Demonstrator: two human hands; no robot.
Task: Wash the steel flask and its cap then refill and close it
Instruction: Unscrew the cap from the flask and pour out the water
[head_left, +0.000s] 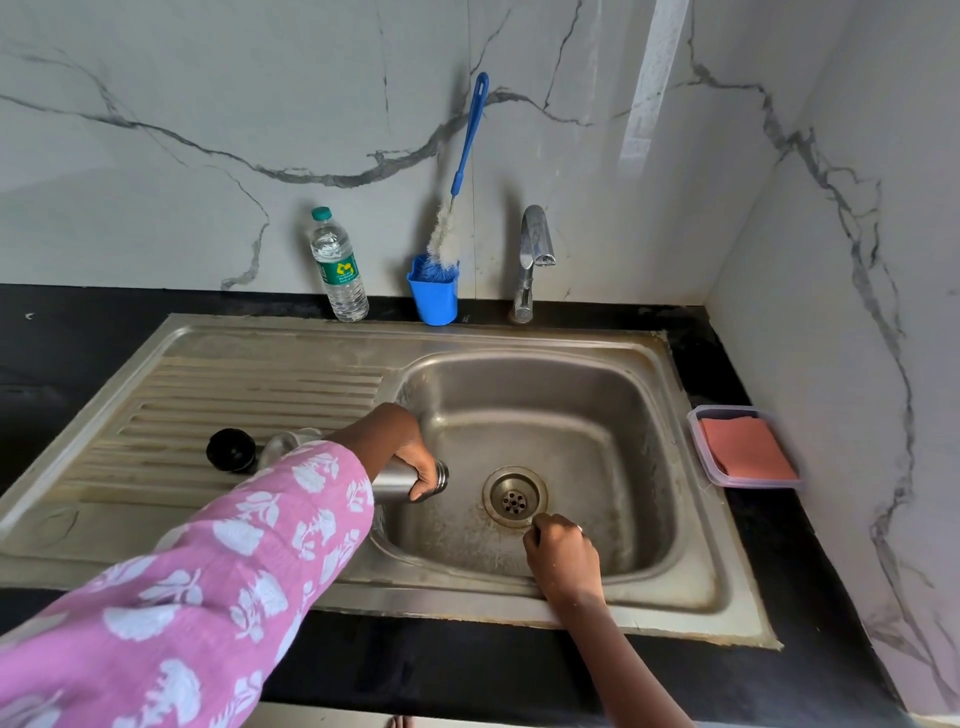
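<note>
Flask (390, 480) steel, uncapped, held sideways over sink (571, 395).

domestic kitchen, washing-up corner. steel sink (519, 335) with ribbed drainboard (234, 395) at 9 o'clock of the basin, set into black stone counter (78, 332). chrome tap (532, 260) at 12 o'clock behind the basin. white, grey-veined marble-look wall (208, 78) at the back and at 3 o'clock. at 11 o'clock, near the tap: blue cup (434, 304) holding long-handled bottle brush (470, 135); plastic water bottle (340, 270) next along. at 3 o'clock on the counter: open plastic box (698, 431) with pink cloth (748, 447).
</note>
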